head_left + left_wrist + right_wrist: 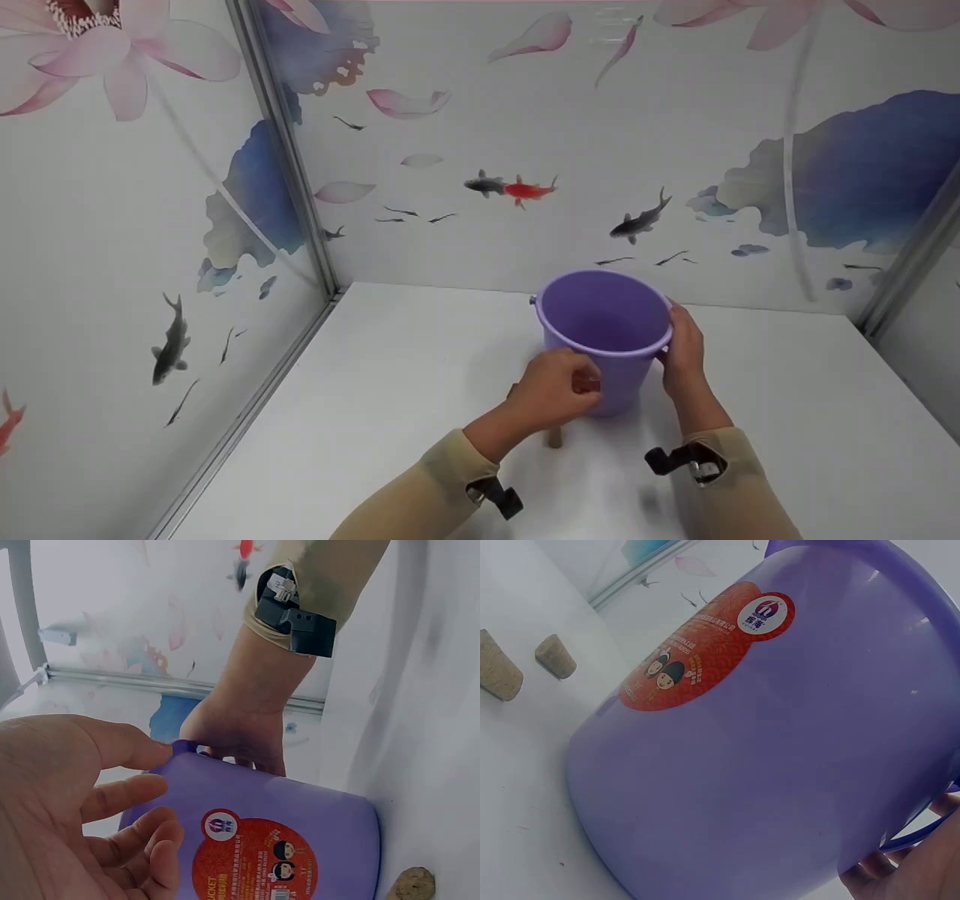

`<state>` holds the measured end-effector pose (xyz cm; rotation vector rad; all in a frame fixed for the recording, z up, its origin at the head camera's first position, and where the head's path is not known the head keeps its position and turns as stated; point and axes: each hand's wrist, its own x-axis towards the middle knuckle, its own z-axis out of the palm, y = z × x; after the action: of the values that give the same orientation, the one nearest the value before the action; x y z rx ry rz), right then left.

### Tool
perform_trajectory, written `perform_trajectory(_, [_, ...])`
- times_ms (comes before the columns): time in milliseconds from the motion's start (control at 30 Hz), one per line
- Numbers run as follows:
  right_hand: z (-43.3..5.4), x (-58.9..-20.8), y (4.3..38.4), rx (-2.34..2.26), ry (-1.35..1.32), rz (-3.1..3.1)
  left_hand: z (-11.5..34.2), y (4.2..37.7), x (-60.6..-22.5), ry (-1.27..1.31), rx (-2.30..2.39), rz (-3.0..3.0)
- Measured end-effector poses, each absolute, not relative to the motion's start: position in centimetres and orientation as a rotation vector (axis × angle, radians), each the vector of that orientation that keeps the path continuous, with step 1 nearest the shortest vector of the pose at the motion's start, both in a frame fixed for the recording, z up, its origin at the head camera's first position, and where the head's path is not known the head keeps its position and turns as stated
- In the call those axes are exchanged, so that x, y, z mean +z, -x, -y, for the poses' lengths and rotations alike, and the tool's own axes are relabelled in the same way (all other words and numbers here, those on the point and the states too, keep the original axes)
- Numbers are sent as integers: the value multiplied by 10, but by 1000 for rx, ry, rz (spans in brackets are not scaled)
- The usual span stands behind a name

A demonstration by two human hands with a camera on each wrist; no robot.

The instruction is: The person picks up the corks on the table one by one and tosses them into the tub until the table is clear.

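Note:
A purple plastic bucket (619,379) stands on the white table, its mouth facing up. My right hand (684,349) grips its right side at the rim, and the right wrist view shows fingers (870,876) by the bucket's handle (919,832). My left hand (551,390) is at the front of the bucket with its fingers loosely curled. In the left wrist view its thumb lies close to the rim; whether it touches cannot be told. Nothing shows between those fingers. Two corks stand near the bucket: one cork (499,667) and another cork (555,656).
A red label (255,862) is on the bucket's side. White panels printed with fish and flowers enclose the table (390,420): a back wall (480,135) and a left wall (90,225). Each sleeve carries a black wrist device (495,496).

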<state>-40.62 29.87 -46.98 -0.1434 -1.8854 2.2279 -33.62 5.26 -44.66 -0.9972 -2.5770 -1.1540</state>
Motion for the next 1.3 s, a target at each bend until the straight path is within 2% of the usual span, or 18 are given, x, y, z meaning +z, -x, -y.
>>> perform_trajectory(467, [-297, -474, 407, 2225, 128, 1883, -49, 349, -487, 813, -1246, 2672])
perform_trajectory(800, [-297, -471, 404, 2211, 150, 1888, -47, 352, -494, 662, -1036, 2817])
perform_trajectory(1300, [-300, -470, 408, 2238, 190, 1896, -50, 356, -508, 663, -975, 2880])
